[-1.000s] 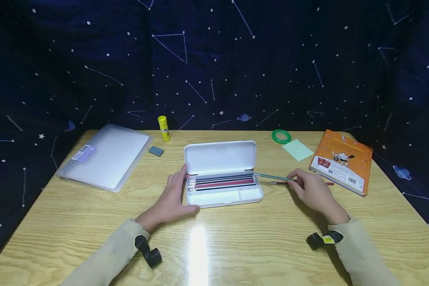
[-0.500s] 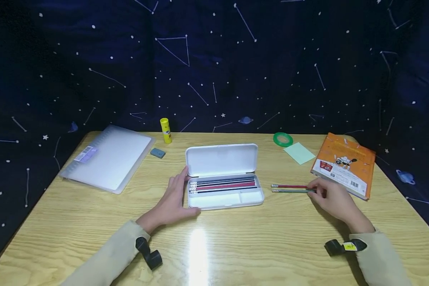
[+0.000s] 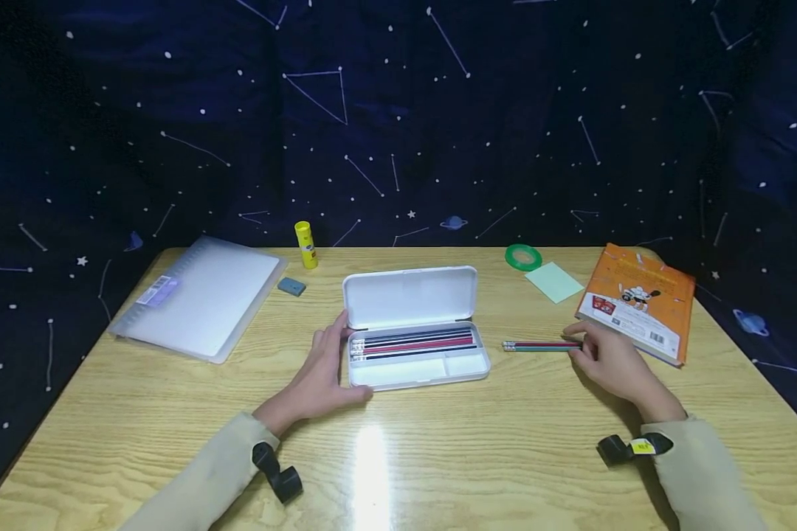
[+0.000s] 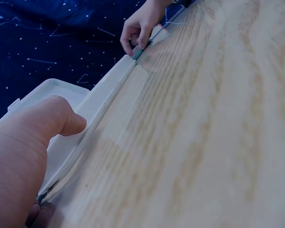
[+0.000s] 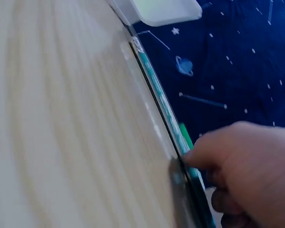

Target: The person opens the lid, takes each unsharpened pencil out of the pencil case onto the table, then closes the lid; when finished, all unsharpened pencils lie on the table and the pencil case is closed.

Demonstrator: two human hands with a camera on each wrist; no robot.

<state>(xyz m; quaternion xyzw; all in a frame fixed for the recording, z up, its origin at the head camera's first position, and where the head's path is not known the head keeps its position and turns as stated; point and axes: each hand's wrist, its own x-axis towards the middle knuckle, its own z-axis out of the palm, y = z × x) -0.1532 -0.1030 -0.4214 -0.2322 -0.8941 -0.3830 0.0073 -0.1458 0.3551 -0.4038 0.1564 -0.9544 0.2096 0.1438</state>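
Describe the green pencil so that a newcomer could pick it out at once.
On the wooden table, find the open white pencil case, then move right to the right hand, where two pencils lie side by side. The green pencil is the lower one in the head view, its bluish-green body setting it apart from the dark red pencil alongside.

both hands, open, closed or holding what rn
Left hand: holding the left end of the open white pencil case.
Right hand: pinching the teal pencil; cannot tell if the red pencil beside it is gripped too.
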